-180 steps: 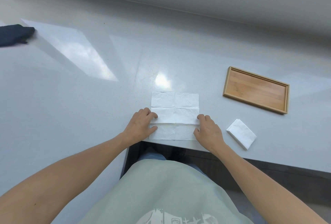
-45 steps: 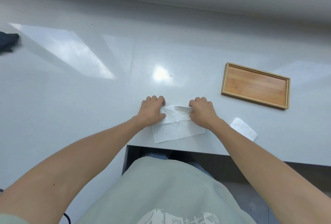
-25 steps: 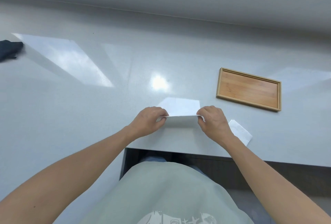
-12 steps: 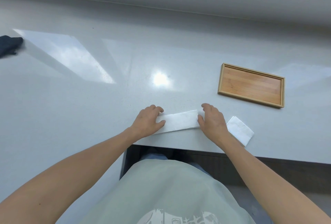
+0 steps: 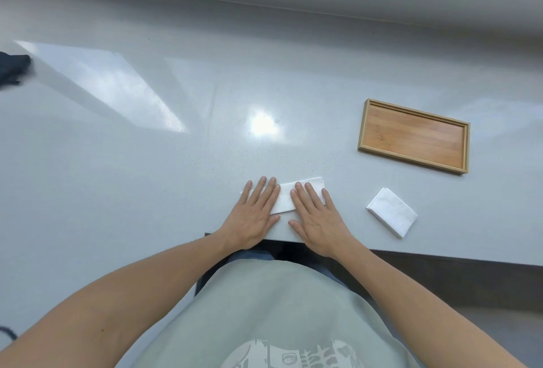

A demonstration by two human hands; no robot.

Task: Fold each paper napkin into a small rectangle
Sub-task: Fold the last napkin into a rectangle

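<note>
- White paper napkin strip (image 5: 284, 197) is laid flat on grey table (image 5: 147, 176), long axis left-right, right end tilted slightly away.
- It is pressed by left hand (image 5: 253, 214) and right hand (image 5: 318, 217), fingers extended, palms down.

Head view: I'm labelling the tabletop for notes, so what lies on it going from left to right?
dark cloth → left hand → napkin strip being pressed flat → right hand → folded napkin → wooden tray.
</note>
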